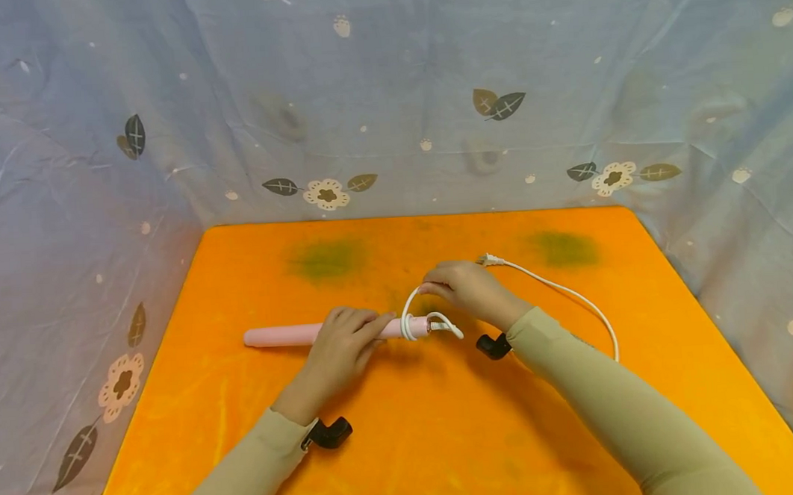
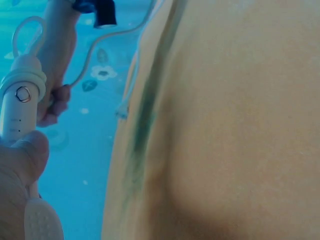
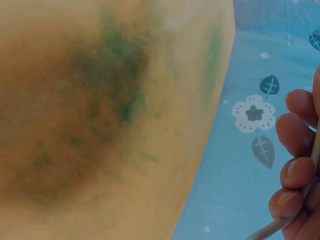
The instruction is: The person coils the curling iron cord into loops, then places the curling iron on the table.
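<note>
A pink curling iron [image 1: 276, 336] lies crosswise in the head view, its barrel end to the left. My left hand [image 1: 344, 344] grips it around the handle, with the thumb [image 2: 32, 152] just below a ringed button [image 2: 23, 94] in the left wrist view. White cord [image 1: 407, 328] is looped around the handle's right end. My right hand [image 1: 476, 292] holds a stretch of that cord raised above the handle; in the right wrist view its curled fingers [image 3: 295, 172] close over the cord [image 3: 272, 229]. A ridged lever [image 2: 44, 220] shows below the left thumb.
The cord's free part [image 1: 588, 301] curves over the orange table [image 1: 407, 456] to the right, passing behind the right forearm. Its plug [image 1: 488, 260] lies beyond the right hand. Patterned curtains [image 1: 390, 128] enclose the back and sides. Black wrist cameras [image 1: 332, 433] hang under both wrists.
</note>
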